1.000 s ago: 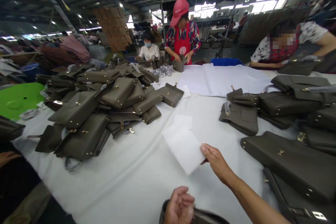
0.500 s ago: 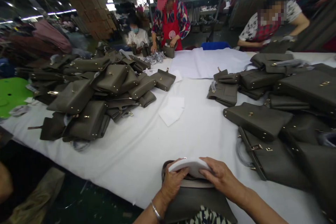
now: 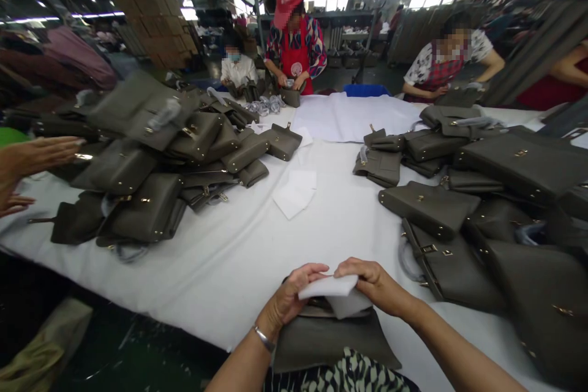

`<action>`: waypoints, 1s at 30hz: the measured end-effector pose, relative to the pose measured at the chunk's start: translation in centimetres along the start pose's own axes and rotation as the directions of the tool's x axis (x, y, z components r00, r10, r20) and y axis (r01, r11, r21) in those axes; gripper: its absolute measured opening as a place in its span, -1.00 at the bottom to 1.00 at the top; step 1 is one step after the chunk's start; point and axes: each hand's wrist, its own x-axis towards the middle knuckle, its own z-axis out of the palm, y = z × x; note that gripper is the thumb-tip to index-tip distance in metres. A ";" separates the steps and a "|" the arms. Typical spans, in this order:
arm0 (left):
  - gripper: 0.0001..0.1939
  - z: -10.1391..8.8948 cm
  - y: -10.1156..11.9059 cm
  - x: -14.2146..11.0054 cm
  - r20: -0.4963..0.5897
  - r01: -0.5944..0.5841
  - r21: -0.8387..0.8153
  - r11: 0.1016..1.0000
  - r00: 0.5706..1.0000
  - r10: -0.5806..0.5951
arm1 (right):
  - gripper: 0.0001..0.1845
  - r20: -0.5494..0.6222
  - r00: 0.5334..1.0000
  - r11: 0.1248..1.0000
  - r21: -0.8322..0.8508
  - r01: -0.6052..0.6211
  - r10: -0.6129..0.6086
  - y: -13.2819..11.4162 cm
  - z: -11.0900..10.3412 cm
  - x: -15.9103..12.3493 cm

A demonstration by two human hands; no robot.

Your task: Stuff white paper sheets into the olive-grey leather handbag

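Note:
A grey-brown handbag (image 3: 321,340) rests at the near edge of the white-covered table (image 3: 229,269), against my body. Both hands pinch a folded white sheet (image 3: 335,294) at the bag's top opening. My left hand (image 3: 287,300) grips the sheet's left end and my right hand (image 3: 374,282) grips its right end. Part of the sheet hangs into the bag's mouth. A bracelet (image 3: 265,338) sits on my left wrist.
A heap of matching bags (image 3: 156,159) lies at the left, more bags (image 3: 482,196) at the right. Loose white sheets (image 3: 294,193) lie mid-table. Another person's open hand (image 3: 27,162) reaches in at the far left. Three people work at the far end.
My right hand brought a white sheet from mid-table to the bag, and both hands now hold it folded there. A bag landed on the left heap and another person's hand appeared at the left.

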 end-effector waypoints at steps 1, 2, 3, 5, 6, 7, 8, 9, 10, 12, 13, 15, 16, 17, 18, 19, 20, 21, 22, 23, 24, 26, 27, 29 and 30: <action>-0.32 0.0 0.0 0.0 0.027 0.048 0.054 0.997 0.998 -0.049 | -0.70 -0.006 1.000 1.000 0.020 -0.009 0.009 0.1 0.2 0.3; -0.31 -0.1 0.0 0.1 0.042 0.094 0.104 0.990 0.994 -0.099 | -0.72 -0.018 1.000 0.999 0.036 -0.014 0.015 0.3 0.5 0.6; -0.31 -0.1 0.0 0.1 0.042 0.129 0.141 0.982 0.990 -0.136 | -0.74 -0.038 0.999 0.998 0.047 -0.028 0.030 0.3 0.9 0.9; -0.35 -0.3 0.0 0.2 0.001 0.135 0.179 0.975 0.991 -0.137 | -0.78 -0.107 0.990 0.995 0.053 -0.085 0.091 0.2 1.5 1.4; -0.38 -0.3 0.0 0.3 -0.028 0.118 0.195 0.974 0.993 -0.115 | -0.78 -0.151 0.980 0.991 0.057 -0.125 0.132 0.1 1.6 1.5; -0.40 -0.5 -0.1 0.4 -0.055 0.099 0.207 0.973 0.994 -0.089 | -0.76 -0.187 0.966 0.984 0.073 -0.165 0.176 -0.1 1.7 1.5; -0.43 -0.6 -0.2 0.5 -0.077 0.078 0.218 0.973 0.995 -0.062 | -0.71 -0.207 0.954 0.974 0.103 -0.202 0.219 -0.3 1.7 1.4; -0.44 -0.7 -0.3 0.6 -0.099 0.055 0.231 0.971 0.995 -0.033 | -0.65 -0.211 0.943 0.962 0.144 -0.231 0.258 -0.5 1.6 1.3; -0.46 -0.9 -0.4 0.7 -0.118 0.038 0.251 0.967 0.993 -0.008 | -0.58 -0.203 0.934 0.949 0.186 -0.256 0.292 -0.7 1.5 1.1; -0.49 -1.1 -0.8 1.0 -0.140 0.023 0.335 0.942 0.990 0.025 | -0.45 -0.174 0.925 0.933 0.196 -0.303 0.337 -0.7 1.3 0.5; -0.50 -1.1 -0.9 1.2 -0.144 0.024 0.401 0.916 0.989 0.038 | -0.40 -0.174 0.919 0.932 0.140 -0.334 0.355 -0.5 1.4 0.3; -0.55 -0.8 -1.2 1.5 -0.145 0.010 0.548 0.837 0.986 0.082 | -0.36 -0.205 0.903 0.918 -0.047 -0.394 0.377 0.0 1.8 -0.2; -0.58 -0.6 -1.3 1.5 -0.144 -0.005 0.613 0.790 0.983 0.118 | -0.40 -0.221 0.899 0.902 -0.132 -0.412 0.378 0.3 2.0 -0.4; -0.61 -0.4 -1.3 1.6 -0.145 -0.021 0.673 0.739 0.977 0.159 | -0.49 -0.233 0.899 0.890 -0.186 -0.416 0.371 0.6 2.2 -0.6; -0.64 -0.2 -1.3 1.5 -0.144 -0.027 0.731 0.682 0.971 0.193 | -0.59 -0.239 0.903 0.891 -0.204 -0.406 0.357 1.0 2.2 -0.7; -0.67 0.0 -1.2 1.3 -0.146 -0.023 0.788 0.615 0.964 0.224 | -0.68 -0.241 0.910 0.902 -0.192 -0.386 0.338 1.4 2.2 -0.8; -0.67 0.2 -1.1 0.9 -0.152 -0.011 0.846 0.532 0.953 0.261 | -0.74 -0.255 0.911 0.916 -0.154 -0.370 0.325 1.8 2.0 -1.0; -0.68 0.3 -1.0 0.5 -0.150 0.005 0.902 0.431 0.941 0.303 | -0.76 -0.283 0.901 0.925 -0.092 -0.368 0.330 2.2 1.8 -1.2; -0.68 0.3 -0.9 -0.1 -0.131 0.020 0.950 0.310 0.930 0.343 | -0.73 -0.321 0.881 0.929 -0.011 -0.369 0.347 2.7 1.4 -1.4; -0.71 0.3 -0.8 -0.7 -0.093 0.029 0.984 0.175 0.924 0.371 | -0.70 -0.360 0.855 0.926 0.082 -0.369 0.373 3.2 1.0 -1.6; -0.75 0.3 -0.8 -1.4 -0.044 0.033 0.999 0.036 0.926 0.375 | -0.65 -0.390 0.828 0.916 0.176 -0.362 0.402 3.6 0.7 -1.8; -0.77 0.5 -0.8 -2.6 0.036 0.033 0.977 -0.211 0.949 0.313 | -0.58 -0.420 0.792 0.887 0.334 -0.320 0.443 4.4 0.2 -2.2; -0.75 0.8 -0.8 -3.0 0.045 0.040 0.955 -0.295 0.961 0.273 | -0.56 -0.423 0.785 0.873 0.391 -0.292 0.452 4.7 0.1 -2.3; -0.71 1.5 -1.0 -3.3 0.008 0.082 0.922 -0.378 0.973 0.230 | -0.56 -0.419 0.781 0.841 0.486 -0.238 0.463 4.8 0.2 -2.5; -0.72 1.8 -1.1 -3.2 -0.021 0.108 0.913 -0.392 0.975 0.220 | -0.56 -0.414 0.783 0.823 0.528 -0.209 0.465 4.6 0.3 -2.6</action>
